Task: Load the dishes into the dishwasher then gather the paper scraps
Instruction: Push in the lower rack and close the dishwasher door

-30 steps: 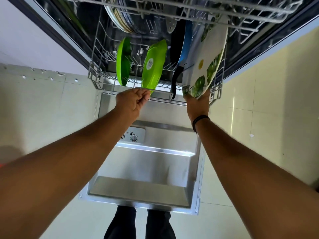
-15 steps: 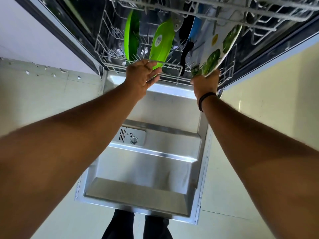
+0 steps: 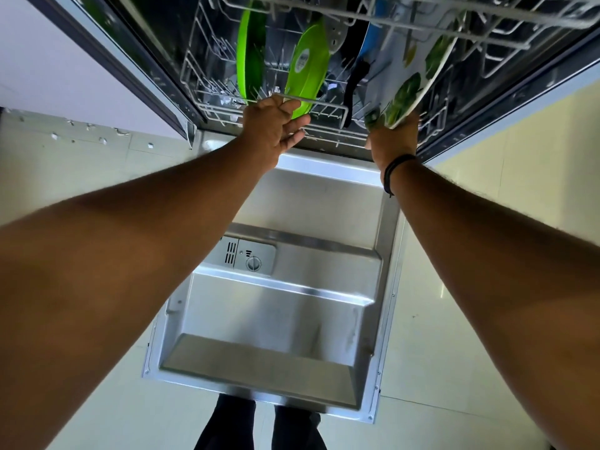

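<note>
The lower rack [image 3: 328, 104] sits inside the dishwasher with two green plates [image 3: 248, 60] [image 3: 308, 69] standing upright in it. A dark pan with a blue outside and a black handle [image 3: 355, 86] stands next to them. My left hand [image 3: 272, 128] is at the rack's front rail, its fingers stretched out against the wire. My right hand [image 3: 393, 141] grips the bottom edge of a white board with green leaf prints [image 3: 418, 69], which leans in the rack's right side. Its fingers are hidden behind the board.
The steel door [image 3: 292, 303] lies folded down below my arms, with the detergent dispenser [image 3: 250, 258] on it. The upper rack [image 3: 422, 14] hangs over the dishes. Pale floor tiles [image 3: 503, 190] lie to the right, a wall to the left.
The lower rack has slid back into the dishwasher with both hands following it. My left hand's fingers went from curled at the rail to stretched out. The right hand kept hold of the board.
</note>
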`<action>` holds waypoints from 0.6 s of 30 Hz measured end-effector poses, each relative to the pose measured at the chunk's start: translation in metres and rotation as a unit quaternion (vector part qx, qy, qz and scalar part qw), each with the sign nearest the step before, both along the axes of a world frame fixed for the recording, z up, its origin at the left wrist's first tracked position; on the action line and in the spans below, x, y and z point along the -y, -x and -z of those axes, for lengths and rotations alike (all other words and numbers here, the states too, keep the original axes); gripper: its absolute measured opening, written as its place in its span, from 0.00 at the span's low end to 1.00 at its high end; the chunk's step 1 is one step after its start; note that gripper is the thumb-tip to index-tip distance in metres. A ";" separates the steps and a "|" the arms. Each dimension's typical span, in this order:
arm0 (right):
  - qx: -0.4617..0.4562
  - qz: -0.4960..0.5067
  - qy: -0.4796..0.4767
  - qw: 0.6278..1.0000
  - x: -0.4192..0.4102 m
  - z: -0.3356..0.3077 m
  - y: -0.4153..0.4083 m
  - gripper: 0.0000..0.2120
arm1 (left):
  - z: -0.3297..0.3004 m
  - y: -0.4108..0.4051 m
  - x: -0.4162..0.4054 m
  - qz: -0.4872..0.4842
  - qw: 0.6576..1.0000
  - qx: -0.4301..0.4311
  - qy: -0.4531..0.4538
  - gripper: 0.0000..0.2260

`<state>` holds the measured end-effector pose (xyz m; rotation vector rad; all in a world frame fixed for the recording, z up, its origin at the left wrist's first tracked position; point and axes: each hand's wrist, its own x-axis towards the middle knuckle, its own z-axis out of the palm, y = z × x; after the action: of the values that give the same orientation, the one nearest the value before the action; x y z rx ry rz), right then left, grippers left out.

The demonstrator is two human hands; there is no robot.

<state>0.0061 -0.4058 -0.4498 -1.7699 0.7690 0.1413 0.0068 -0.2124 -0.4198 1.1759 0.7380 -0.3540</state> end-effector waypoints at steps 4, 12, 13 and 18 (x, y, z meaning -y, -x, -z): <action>-0.019 -0.042 0.023 0.999 0.007 0.004 0.013 0.36 | -0.001 0.009 0.002 0.000 1.000 -0.007 0.001 0.16; -0.061 -0.120 0.050 0.990 -0.002 -0.002 0.106 0.38 | 0.012 0.098 -0.016 0.026 0.992 -0.119 -0.020 0.08; -0.067 -0.142 0.067 0.985 -0.006 0.001 0.127 0.36 | 0.016 0.118 -0.023 0.025 0.989 -0.143 -0.020 0.08; -0.146 -0.252 0.102 0.951 -0.032 0.010 0.235 0.22 | 0.035 0.235 -0.063 -0.006 0.972 -0.235 -0.008 0.07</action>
<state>-0.2285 -0.3742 -0.4601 -2.1448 0.5332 0.7006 -0.2286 -0.1490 -0.4548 1.1132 1.1586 -0.6296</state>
